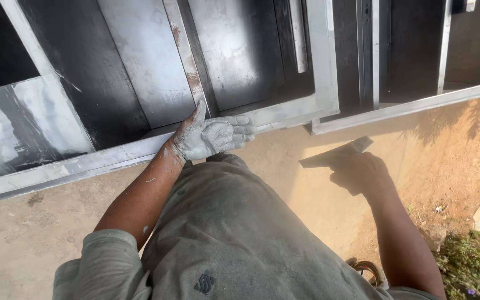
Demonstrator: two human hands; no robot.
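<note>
Left hand lies flat and spread, palm up, coated in grey filler paste, its back against the lower rail of the metal frame, holding nothing solid. Right hand is closed round the handle of a putty knife, blade pointing left, held in shadow over the sandy ground, just below the frame and apart from it. The knife looks light, with a thin blade likely springy; the handle is the place to take it. The paste looks soft and sticky, so a grip may turn slippery. The frame appears stiff, heavy and sharp-edged.
</note>
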